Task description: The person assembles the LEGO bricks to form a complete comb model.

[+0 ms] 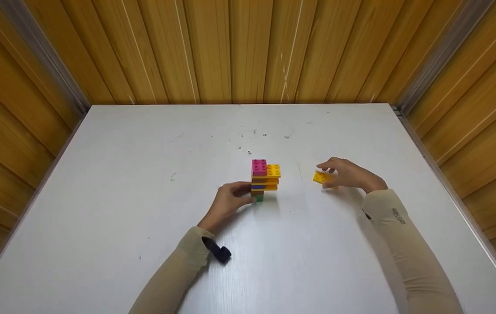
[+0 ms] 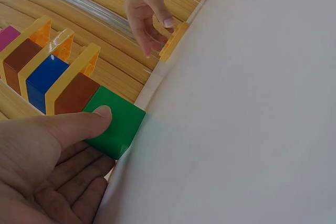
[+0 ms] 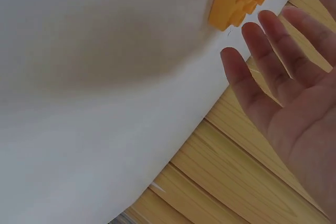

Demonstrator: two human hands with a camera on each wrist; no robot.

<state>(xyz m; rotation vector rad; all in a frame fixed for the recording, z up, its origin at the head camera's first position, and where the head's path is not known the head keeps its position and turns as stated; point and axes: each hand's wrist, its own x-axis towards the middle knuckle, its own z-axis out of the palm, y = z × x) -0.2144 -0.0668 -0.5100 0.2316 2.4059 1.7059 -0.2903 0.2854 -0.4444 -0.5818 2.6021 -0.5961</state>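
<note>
My left hand [image 1: 228, 199] grips the base of a tower of toy building bricks, thumb pressed on the green brick [image 2: 121, 124] at the bottom. Above the green come brown, yellow and blue bricks [image 2: 45, 83], with a pink brick [image 1: 259, 167] and a yellow brick [image 1: 273, 169] at the top. Several yellow pieces jut out to the tower's right. Over to the right, a loose yellow brick [image 1: 320, 177] lies studs up on the table. My right hand [image 1: 350, 173] hovers around it, its fingers [image 3: 278, 43] spread and apart from the brick in the right wrist view.
The white tabletop [image 1: 143, 174] has small dark marks and scratches toward its far side. Wood-patterned panels [image 1: 248, 52] wall in the back and both sides. A black strap [image 1: 217, 250] sits on the left wrist.
</note>
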